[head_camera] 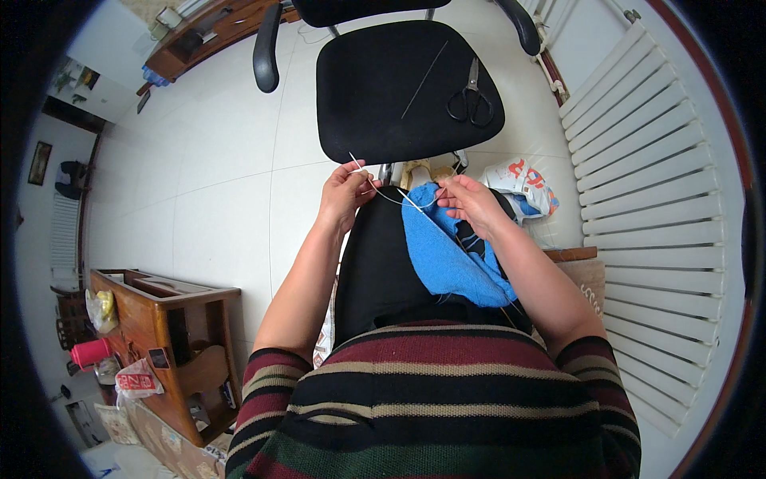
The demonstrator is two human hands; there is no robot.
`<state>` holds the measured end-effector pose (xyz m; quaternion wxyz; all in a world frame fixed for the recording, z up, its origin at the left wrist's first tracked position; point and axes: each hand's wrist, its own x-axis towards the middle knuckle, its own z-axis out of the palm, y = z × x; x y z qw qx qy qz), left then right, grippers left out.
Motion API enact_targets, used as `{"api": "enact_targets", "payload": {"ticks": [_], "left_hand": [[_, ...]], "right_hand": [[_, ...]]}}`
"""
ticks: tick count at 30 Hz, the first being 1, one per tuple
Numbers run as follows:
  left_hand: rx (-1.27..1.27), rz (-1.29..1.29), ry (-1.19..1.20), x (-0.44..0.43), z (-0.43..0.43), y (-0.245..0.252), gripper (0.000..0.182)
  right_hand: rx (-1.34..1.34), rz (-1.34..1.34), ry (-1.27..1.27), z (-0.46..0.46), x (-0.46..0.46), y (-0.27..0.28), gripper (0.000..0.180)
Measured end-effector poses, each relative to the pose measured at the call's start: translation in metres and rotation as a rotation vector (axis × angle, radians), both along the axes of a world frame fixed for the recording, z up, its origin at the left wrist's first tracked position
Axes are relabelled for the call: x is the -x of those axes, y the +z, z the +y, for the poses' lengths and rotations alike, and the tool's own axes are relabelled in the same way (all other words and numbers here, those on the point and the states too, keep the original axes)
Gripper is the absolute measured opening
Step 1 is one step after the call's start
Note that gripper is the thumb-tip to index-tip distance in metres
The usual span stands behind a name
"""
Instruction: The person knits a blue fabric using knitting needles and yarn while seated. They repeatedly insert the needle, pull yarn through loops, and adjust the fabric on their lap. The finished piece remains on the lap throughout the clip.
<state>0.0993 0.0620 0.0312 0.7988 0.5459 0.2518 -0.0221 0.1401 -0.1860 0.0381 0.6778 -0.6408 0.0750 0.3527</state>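
Observation:
Blue knitted fabric [446, 251] lies across my lap, mostly on the right thigh. A pale knitting needle [412, 202] passes along its upper edge. My left hand [349, 191] pinches a thin needle whose tip points up past the fingers, and a thin curved cable [392, 199] runs from it towards my right hand. At the top of the fabric, my right hand [465, 200] has its thumb and fingertips closed together by the cable's other end. Farther off, black-handled scissors [471, 99] and a thin straight needle [425, 79] rest on a black chair seat [371, 90].
A white radiator [652, 227] lines the right wall. A printed plastic bag [522, 185] with blue material inside sits on the floor by my right knee. At the left stands a wooden table [197, 296] with bags, a pink container [91, 353] and a phone [159, 358].

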Motion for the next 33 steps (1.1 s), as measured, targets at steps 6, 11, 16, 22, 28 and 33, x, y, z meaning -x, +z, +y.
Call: {"api": "enact_targets", "payload": {"ticks": [6,11,16,22,28,33], "left_hand": [[-0.366,-0.256,-0.125,-0.004,-0.019,0.020,0.021],[-0.740,-0.432,-0.256,-0.017,-0.038,0.048,0.012],[-0.440,-0.462,-0.416,-0.031,-0.046,0.069,0.010],[-0.479,-0.494,-0.551,-0.032,-0.058,0.094,0.009],[-0.445,-0.505,-0.449,-0.015,-0.065,0.094,0.017],[-0.378,-0.546,-0.593,0.001,-0.059,0.085,0.035]], "right_hand": [[0.027,-0.216,0.051,0.005,0.004,0.014,0.025],[-0.054,-0.403,0.102,0.008,0.004,0.027,0.024],[-0.105,-0.330,0.084,0.014,0.002,0.039,0.022],[-0.239,-0.352,0.106,0.011,0.003,0.048,0.019],[-0.271,-0.331,0.108,0.006,0.009,0.055,0.019],[-0.282,-0.388,0.126,-0.002,0.016,0.069,0.019]]}}
